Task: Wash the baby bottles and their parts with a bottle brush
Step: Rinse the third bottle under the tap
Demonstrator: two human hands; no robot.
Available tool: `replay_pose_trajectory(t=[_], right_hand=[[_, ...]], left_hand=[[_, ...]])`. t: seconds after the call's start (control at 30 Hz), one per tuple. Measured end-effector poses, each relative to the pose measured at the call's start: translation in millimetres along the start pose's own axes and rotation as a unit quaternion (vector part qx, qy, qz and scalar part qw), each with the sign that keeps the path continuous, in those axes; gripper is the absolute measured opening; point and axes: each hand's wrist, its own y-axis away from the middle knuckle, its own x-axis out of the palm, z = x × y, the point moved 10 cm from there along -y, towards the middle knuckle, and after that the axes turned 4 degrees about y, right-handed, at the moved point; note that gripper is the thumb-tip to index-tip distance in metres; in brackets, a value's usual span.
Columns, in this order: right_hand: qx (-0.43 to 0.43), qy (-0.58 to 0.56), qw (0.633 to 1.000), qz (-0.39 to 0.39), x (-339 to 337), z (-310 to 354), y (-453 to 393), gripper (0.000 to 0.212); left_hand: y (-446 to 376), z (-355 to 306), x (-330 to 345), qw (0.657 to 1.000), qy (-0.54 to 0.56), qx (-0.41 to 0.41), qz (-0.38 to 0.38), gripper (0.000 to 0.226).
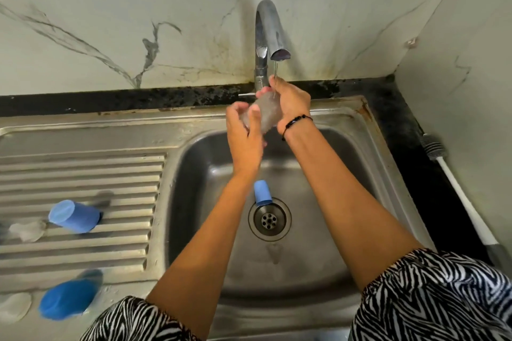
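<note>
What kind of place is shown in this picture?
Most likely a home kitchen: a steel sink with a ribbed draining board, a tap on a marble-patterned wall, and a bottle brush on the dark counter.

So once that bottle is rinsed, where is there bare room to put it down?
The far end of the ribbed drainboard, behind the light blue cap, is bare. So is the sink floor right of the drain. The near left is crowded with caps and clear parts, and the brush fills the right counter strip.
</note>
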Motion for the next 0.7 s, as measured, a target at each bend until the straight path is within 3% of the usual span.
replay_pose_trajectory(t=[0.03, 0.07, 0.13, 0.2, 0.27, 0.37, 0.43, 0.53, 0.63, 0.7], right_hand=[[-0.017, 0.048, 0.999, -0.003, 0.3, 0.2, 1.2, 0.015], [-0.040, 0.089, 0.995, 0.010, 3.6, 0.9, 3.0, 0.015], [-0.080, 0.130, 0.985, 0.076, 14.0, 4.2, 9.5, 0.016], [-0.089, 0.113, 0.978, 0.148, 24.1, 6.0, 14.6, 0.017], [-0.087, 0.095, 0.978, 0.162, 27.5, 8.5, 14.9, 0.018], [-0.068, 0.075, 0.994, 0.040, 11.8, 12.8, 4.7, 0.020], [-0.083, 0.091, 0.992, -0.013, 7.9, 18.6, 0.6, 0.024], [-0.148, 0.201, 0.967, 0.043, 25.6, 27.5, 6.9, 0.019], [-0.173, 0.240, 0.935, 0.196, 44.0, 24.3, 25.2, 0.019], [-0.153, 0.270, 0.904, 0.296, 48.9, 12.4, 36.4, 0.027]], left_hand=[[-1.0, 10.5, -2.6, 0.999, 0.009, -0.036, -0.017, 0.015], [-2.8, 28.1, -5.4, 0.991, 0.051, -0.124, -0.031, 0.018], [3.2, 59.6, 4.8, 0.929, 0.164, -0.331, 0.022, 0.024], [17.5, 69.6, 14.0, 0.863, 0.224, -0.446, 0.077, 0.026], [19.5, 65.4, 19.0, 0.855, 0.268, -0.440, 0.064, 0.030], [4.4, 42.1, 7.5, 0.947, 0.205, -0.248, 0.009, 0.033], [6.7, 30.6, 6.6, 0.976, 0.138, -0.168, 0.000, 0.028], [8.0, 45.4, 1.4, 0.961, 0.131, -0.242, -0.022, 0.046], [15.0, 67.5, 10.2, 0.907, 0.183, -0.378, 0.040, 0.056], [21.5, 76.6, 16.1, 0.879, 0.208, -0.423, 0.069, 0.058]])
